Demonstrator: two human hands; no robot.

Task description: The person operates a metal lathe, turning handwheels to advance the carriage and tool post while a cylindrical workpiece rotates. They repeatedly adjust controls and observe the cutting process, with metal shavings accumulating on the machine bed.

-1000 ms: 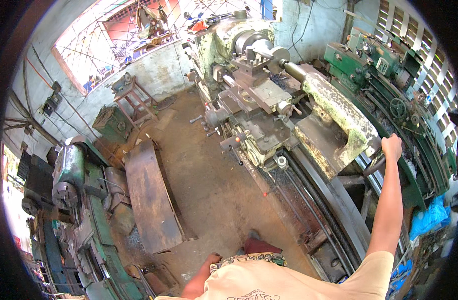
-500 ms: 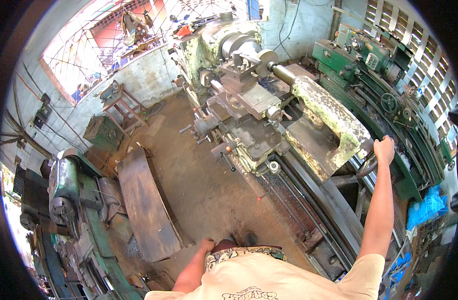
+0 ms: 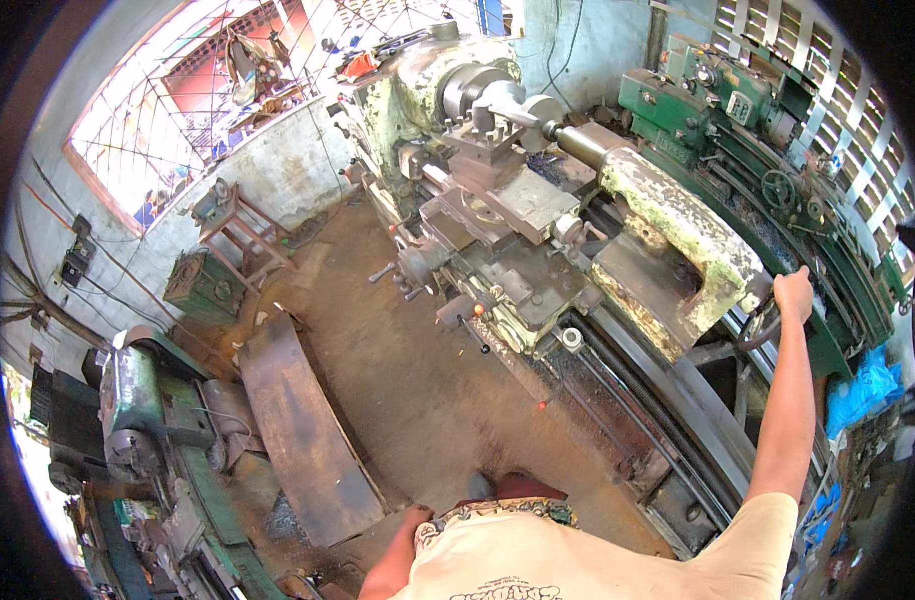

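Holding the handwheel (image 3: 760, 338) beneath it, right hand (image 3: 792, 294); tailstock (image 3: 682, 222) leftward.

This is a machine workshop for metalwork, and a well-worn one. A big lathe (image 3: 517, 275) with flaking pale paint fills the middle, a disc-shaped metal piece (image 3: 544, 112) at its chuck end. A green lathe (image 3: 697, 120) stands along the right, with metal chips (image 3: 745, 215) scattered on it, and another green machine (image 3: 192, 475) takes up the near left. At the far left, a small bench machine (image 3: 213, 200) sits on a stand (image 3: 245, 240). The stained blue wall (image 3: 592, 70), barred window (image 3: 162, 125), cables running to a switch box (image 3: 75, 265) and grimy brown floor (image 3: 417, 390) fit the same trade.
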